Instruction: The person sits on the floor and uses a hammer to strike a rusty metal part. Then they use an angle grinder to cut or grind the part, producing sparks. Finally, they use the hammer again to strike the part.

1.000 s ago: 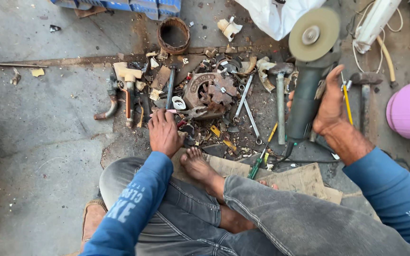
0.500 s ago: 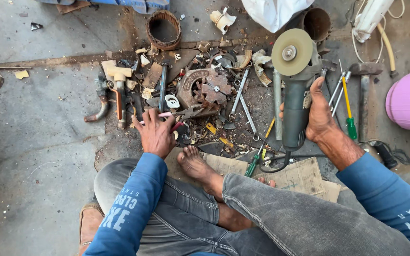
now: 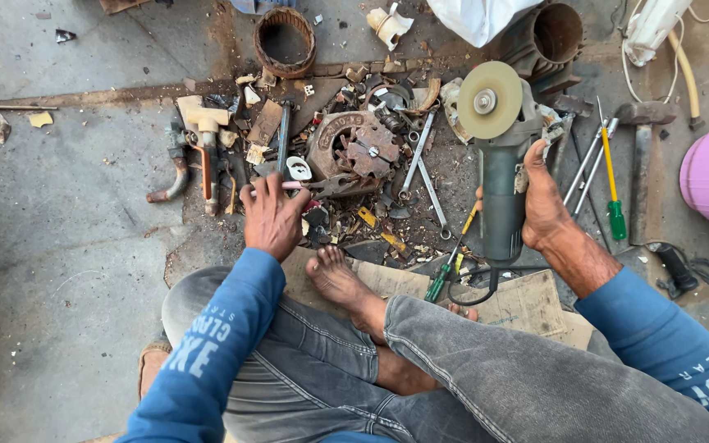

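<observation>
Beside my right hand (image 3: 545, 205), clamped on the grinder (image 3: 498, 164), lie wrenches (image 3: 424, 176). Left hand (image 3: 272, 217) pinches a small pink part (image 3: 293, 185); I'd steady it firmly, fingers clear of the disc.

Right hand (image 3: 545, 205) grips an angle grinder (image 3: 498, 164); left hand (image 3: 272, 217) touches scrap (image 3: 354, 148).

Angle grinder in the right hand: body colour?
Dark grey-green body, with a tan disc; right hand grips it. Head view.
</observation>
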